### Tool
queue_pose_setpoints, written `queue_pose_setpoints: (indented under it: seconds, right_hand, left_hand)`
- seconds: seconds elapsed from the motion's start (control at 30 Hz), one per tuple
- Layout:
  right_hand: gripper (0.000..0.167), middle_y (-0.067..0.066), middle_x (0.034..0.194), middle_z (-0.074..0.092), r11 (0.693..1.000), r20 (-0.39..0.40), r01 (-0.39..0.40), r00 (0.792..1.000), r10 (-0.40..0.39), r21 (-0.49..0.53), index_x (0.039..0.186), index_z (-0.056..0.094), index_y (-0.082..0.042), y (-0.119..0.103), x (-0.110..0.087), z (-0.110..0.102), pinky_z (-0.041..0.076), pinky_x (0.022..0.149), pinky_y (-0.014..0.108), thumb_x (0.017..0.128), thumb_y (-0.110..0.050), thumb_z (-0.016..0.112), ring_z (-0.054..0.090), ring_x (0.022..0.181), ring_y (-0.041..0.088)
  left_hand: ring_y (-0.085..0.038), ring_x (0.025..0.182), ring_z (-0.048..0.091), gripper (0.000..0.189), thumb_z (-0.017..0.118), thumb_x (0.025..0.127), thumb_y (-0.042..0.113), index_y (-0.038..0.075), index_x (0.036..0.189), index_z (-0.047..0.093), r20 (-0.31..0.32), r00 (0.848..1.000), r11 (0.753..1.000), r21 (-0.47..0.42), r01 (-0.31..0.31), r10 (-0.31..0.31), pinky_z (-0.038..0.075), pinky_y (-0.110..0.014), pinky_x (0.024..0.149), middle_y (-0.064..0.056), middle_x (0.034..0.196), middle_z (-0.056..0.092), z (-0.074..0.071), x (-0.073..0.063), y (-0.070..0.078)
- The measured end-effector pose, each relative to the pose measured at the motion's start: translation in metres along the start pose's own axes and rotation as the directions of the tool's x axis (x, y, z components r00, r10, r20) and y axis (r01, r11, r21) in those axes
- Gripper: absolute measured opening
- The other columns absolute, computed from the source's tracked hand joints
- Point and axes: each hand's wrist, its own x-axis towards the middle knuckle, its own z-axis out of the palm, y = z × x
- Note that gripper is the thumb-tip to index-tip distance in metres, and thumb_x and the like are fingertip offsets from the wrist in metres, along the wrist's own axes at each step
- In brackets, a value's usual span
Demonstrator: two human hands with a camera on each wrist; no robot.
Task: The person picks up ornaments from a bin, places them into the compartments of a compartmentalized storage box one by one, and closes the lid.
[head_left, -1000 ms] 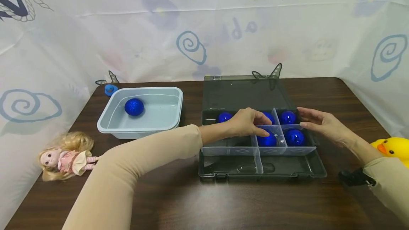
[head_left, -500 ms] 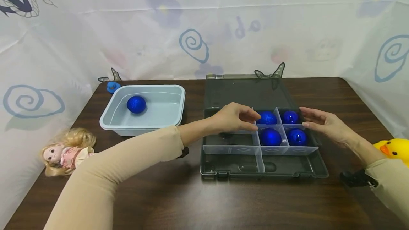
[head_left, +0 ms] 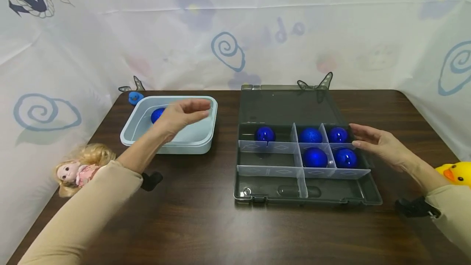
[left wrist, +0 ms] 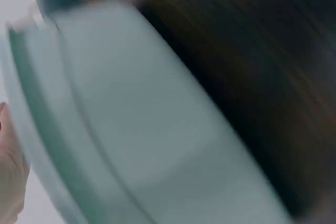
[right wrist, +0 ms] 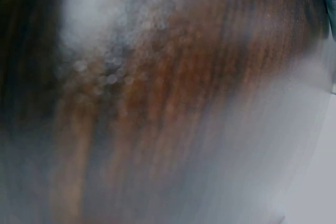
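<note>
My left hand (head_left: 184, 116) is over the light-blue plastic tub (head_left: 184, 149), fingers extended and apart from the thumb, with nothing between them. Inside the tub a glittery blue ball (head_left: 156, 114) is partly hidden behind that hand. The left wrist view shows the tub's side wall (left wrist: 131, 103) close up and blurred. To the right, a dark see-through divided box (head_left: 272, 195) lies with its lid (head_left: 285, 105) raised back. Several blue balls sit in its compartments, among them a shiny ball (head_left: 265, 134) at back left. My right hand (head_left: 382, 146) rests its fingertips at the box's right edge.
A blond doll (head_left: 82, 171) lies at the left table edge, beside my left sleeve. A small blue duck (head_left: 135, 97) stands behind the tub. At the right edge is a yellow duck (head_left: 456, 173). A patterned white curtain (head_left: 176, 52) hangs behind the table.
My left hand has withdrawn from the box and swung left over the tub, uncovering the back-left ball. The right hand has stayed at the box's edge. The head view has shifted slightly.
</note>
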Motion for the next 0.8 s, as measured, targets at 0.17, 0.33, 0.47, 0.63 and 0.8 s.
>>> queue_pose_setpoints:
  seconds: [0.17, 0.33, 0.47, 0.63, 0.8]
  right_hand:
    - [0.055, -0.020, 0.132, 0.044, 1.000, 0.004, 0.002, 1.000, -0.002, 0.015, 0.145, 0.031, -0.001, 0.000, 0.000, 0.001, 0.042, 0.083, 0.005, 0.096, -0.011, 0.053, 0.045, 0.107, -0.019]
    - [0.054, -0.023, 0.129, 0.044, 1.000, 0.004, 0.002, 1.000, -0.002, 0.005, 0.145, 0.032, -0.002, 0.001, 0.000, 0.000, 0.042, 0.083, 0.004, 0.096, -0.012, 0.053, 0.044, 0.106, -0.020]
    - [0.054, -0.023, 0.129, 0.043, 1.000, 0.005, 0.004, 1.000, -0.004, 0.005, 0.145, 0.031, -0.002, 0.001, 0.000, 0.000, 0.042, 0.083, 0.005, 0.096, -0.011, 0.053, 0.045, 0.106, -0.019]
    - [0.055, -0.018, 0.133, 0.043, 1.000, 0.005, -0.002, 1.000, 0.002, -0.002, 0.145, 0.031, -0.002, 0.000, 0.000, 0.000, 0.042, 0.083, 0.005, 0.096, -0.011, 0.053, 0.044, 0.106, -0.020]
    - [0.055, -0.019, 0.133, 0.043, 1.000, 0.008, -0.001, 1.000, 0.001, -0.001, 0.145, 0.031, -0.002, 0.000, -0.001, -0.001, 0.042, 0.083, 0.004, 0.096, -0.011, 0.053, 0.044, 0.107, -0.020]
  left_hand:
    - [0.002, 0.098, 0.057, 0.056, 0.066, 0.088, 0.026, 0.002, 0.135, 0.046, -0.188, 0.980, 0.998, -0.043, 0.054, -0.061, 0.047, -0.013, 0.086, 0.004, 0.116, 0.060, -0.053, -0.005, -0.026]
    - [0.003, 0.102, 0.053, 0.063, 0.066, 0.087, 0.036, 0.007, 0.139, 0.044, -0.292, 0.947, 0.990, 0.006, 0.138, -0.131, 0.045, -0.015, 0.091, 0.019, 0.104, 0.059, -0.082, -0.006, -0.041]
    - [-0.010, 0.118, 0.047, 0.065, 0.065, 0.088, 0.037, 0.010, 0.141, 0.042, -0.338, 0.928, 0.980, 0.065, 0.188, -0.156, 0.039, -0.025, 0.104, 0.004, 0.125, 0.056, -0.093, -0.002, -0.049]
    - [-0.025, 0.134, 0.036, 0.063, 0.064, 0.090, 0.030, 0.008, 0.143, 0.038, -0.340, 0.926, 0.978, 0.065, 0.197, -0.163, 0.029, -0.036, 0.112, -0.015, 0.145, 0.040, -0.096, 0.001, -0.054]
    - [-0.024, 0.132, 0.037, 0.063, 0.065, 0.090, 0.028, 0.005, 0.142, 0.039, -0.312, 0.937, 0.976, 0.095, 0.197, -0.159, 0.028, -0.037, 0.112, -0.013, 0.142, 0.042, -0.096, 0.005, -0.061]
